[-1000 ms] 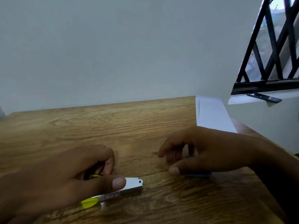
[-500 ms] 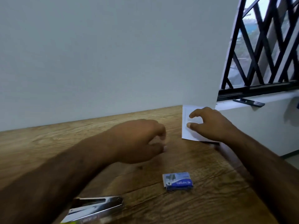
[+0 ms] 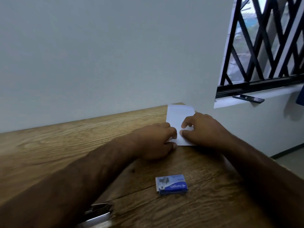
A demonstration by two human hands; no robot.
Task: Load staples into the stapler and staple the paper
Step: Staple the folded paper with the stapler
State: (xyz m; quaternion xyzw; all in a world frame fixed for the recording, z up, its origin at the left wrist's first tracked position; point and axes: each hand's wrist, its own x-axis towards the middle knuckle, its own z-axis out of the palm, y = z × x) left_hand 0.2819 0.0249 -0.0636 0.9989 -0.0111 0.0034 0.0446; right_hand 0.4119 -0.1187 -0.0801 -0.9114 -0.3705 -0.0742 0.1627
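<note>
Two bare hands meet at the far right corner of the brown wood-grain tabletop (image 3: 49,145). At the near edge lies the silver metal stapler (image 3: 98,214), its top swung open, partly hidden by the left forearm. Further on, the left hand (image 3: 154,142) pinches the near left corner of the white sheet of paper (image 3: 179,116), its grip clamped on it. Nearer, a small blue staple box (image 3: 171,184) lies flat. The right hand (image 3: 202,129) presses on the paper, fingers curled, thumb on the sheet.

White paper (image 3: 179,116) flat at far table edge; metal stapler (image 3: 98,213) open, nearest.
</note>
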